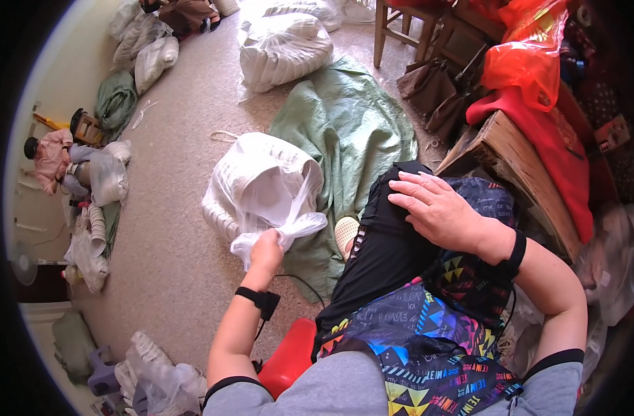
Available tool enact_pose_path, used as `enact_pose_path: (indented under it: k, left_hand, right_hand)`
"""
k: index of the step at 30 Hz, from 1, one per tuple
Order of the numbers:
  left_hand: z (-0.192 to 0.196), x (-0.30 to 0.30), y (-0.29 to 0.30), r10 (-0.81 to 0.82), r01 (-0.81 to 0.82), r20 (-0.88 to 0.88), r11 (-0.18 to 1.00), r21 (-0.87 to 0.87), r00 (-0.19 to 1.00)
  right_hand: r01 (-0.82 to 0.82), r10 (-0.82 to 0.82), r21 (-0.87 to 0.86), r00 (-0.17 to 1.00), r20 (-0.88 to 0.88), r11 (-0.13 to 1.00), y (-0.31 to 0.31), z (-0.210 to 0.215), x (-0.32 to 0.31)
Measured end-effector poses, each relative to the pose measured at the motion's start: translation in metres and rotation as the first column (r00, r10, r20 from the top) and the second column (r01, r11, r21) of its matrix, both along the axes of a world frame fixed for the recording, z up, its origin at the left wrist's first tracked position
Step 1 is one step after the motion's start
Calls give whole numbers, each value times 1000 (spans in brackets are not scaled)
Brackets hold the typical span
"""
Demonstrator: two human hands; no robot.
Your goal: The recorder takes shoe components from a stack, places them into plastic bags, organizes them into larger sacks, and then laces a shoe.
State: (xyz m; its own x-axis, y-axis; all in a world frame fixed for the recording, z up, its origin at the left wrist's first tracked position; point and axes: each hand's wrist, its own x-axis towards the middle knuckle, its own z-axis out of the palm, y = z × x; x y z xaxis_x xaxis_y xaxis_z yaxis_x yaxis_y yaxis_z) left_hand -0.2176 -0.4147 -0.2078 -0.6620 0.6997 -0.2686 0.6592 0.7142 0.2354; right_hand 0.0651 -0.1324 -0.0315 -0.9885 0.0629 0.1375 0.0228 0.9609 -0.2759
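My left hand [267,254] is closed on the gathered, knotted top of a clear plastic bag [313,223]. Stacks of white, ribbed, round-rimmed pieces [258,180] fill the bag; I cannot make out exactly what they are. The bag rests on the floor beside a green cloth sheet [341,125] and touches its edge. My right hand [438,208] lies flat on my knee over the black patterned apron [393,243], fingers stretched out and holding nothing.
Another full plastic bag [286,52] stands farther off. A wooden stool [404,31] and a worn board [511,166] with red cloth [563,152] are at the right. At the far left a person [53,156] sits among bags. A red seat [289,357] is beneath me.
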Motion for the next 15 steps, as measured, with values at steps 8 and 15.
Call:
enact_pose_path:
  k: [8, 15]
  left_hand:
    - [0, 15, -27, -325, 329, -51, 924, 193, 944]
    - [24, 65, -50, -456, 443, 571, 880, 173, 683]
  right_hand:
    - [-19, 19, -1, 999, -35, 1000, -1, 0, -7]
    - [-35, 35, -26, 999, -20, 999, 2, -1, -9]
